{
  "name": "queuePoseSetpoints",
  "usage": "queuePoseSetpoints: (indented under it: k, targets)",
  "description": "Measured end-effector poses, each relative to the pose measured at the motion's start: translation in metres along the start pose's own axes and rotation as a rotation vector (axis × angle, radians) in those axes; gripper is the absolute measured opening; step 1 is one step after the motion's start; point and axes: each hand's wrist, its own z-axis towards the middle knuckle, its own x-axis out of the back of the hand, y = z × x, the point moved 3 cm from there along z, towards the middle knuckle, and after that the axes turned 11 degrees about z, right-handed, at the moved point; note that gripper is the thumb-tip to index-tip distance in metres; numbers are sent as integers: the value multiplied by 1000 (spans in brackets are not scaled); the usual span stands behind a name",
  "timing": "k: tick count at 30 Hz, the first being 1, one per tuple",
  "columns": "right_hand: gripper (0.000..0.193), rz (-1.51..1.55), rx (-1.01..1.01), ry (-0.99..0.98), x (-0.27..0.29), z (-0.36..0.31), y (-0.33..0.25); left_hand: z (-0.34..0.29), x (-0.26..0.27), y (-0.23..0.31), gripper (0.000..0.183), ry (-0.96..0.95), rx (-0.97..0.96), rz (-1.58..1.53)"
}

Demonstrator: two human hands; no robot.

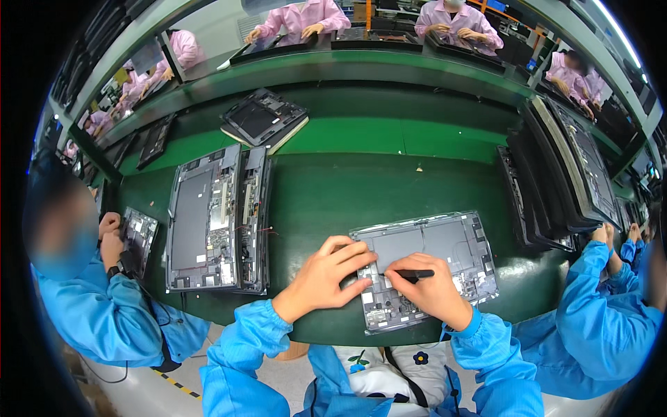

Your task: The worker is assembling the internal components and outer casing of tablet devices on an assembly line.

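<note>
A tablet-like electronic device (431, 243), its inside exposed, lies in front of me on the green table, dark grey panel at the top and boards lower down. My left hand (323, 274) rests at its left side, fingers and thumb apart, the tips touching the inner parts. In my right hand (434, 292) is a slim black pen-like tool (417, 274), gripped between thumb and fingers over the middle of the device. Its tip is too small to make out, and my right hand covers part of the boards beneath.
Stacks of similar opened devices stand at left (201, 222) and right (556, 167); another small pile (264, 118) lies farther back. Co-workers in blue sleeves work on both sides. Behind the green table (361, 181) runs a raised ledge, with people in pink beyond.
</note>
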Motion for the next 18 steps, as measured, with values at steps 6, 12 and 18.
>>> queuePoseSetpoints:
  k: [6, 12, 18]
  targets:
    - [8, 72, 112, 23, -1, -10, 3, -13, -1, 7, 53, -103, -15, 62]
    - [10, 219, -229, 53, 3, -15, 9, -16, -1, 10, 49, -123, -61, 136]
    - [11, 213, -223, -11, 3, -18, 10, -16, 0, 14, 46, -104, -54, 129]
